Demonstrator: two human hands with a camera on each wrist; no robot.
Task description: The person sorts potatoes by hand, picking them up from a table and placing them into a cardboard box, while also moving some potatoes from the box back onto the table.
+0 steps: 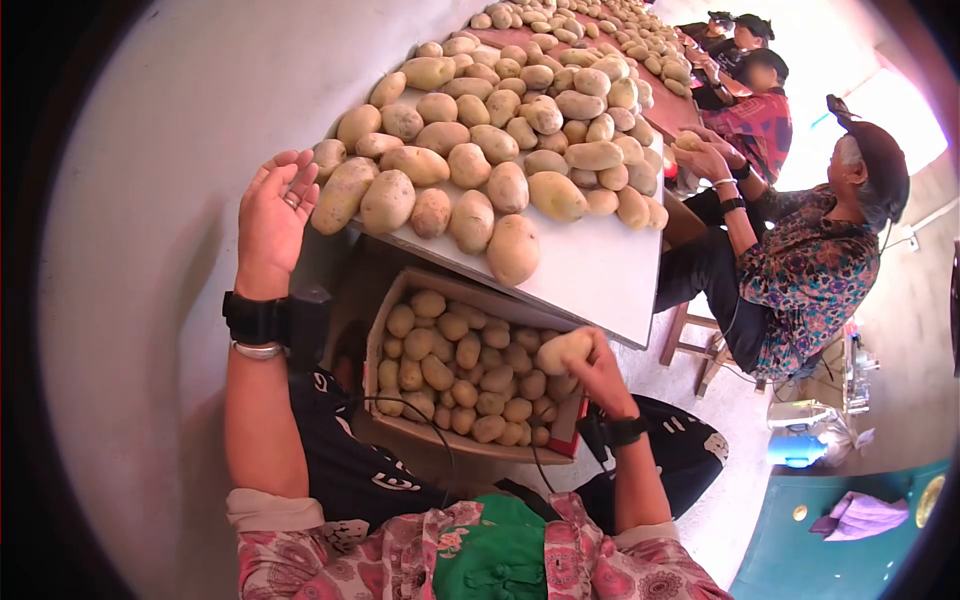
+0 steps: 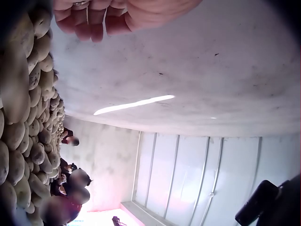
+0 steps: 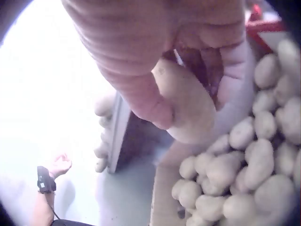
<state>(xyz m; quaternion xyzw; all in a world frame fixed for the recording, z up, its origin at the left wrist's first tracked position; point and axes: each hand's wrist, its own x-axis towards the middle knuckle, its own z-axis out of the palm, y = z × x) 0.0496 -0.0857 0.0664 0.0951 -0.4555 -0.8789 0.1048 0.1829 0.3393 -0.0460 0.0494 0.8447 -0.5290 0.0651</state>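
Note:
In the head view, the right hand (image 1: 597,375) grips a pale potato (image 1: 564,351) above the right side of a cardboard box (image 1: 374,350) filled with potatoes. The right wrist view shows thumb and fingers of that hand (image 3: 162,61) around the potato (image 3: 186,101). The left hand (image 1: 273,220) is raised beside the table's left end, palm up, its fingers slightly bent and holding nothing, near the closest potatoes (image 1: 345,195). In the left wrist view, the fingers of the left hand (image 2: 108,19) hang at the top, right of the potato pile (image 2: 35,108).
A white table (image 1: 600,290) carries a large heap of potatoes and stands behind the box. A wall (image 1: 150,200) rises close on the left. At the right sits a person in a patterned shirt (image 1: 820,260), with several more people farther back.

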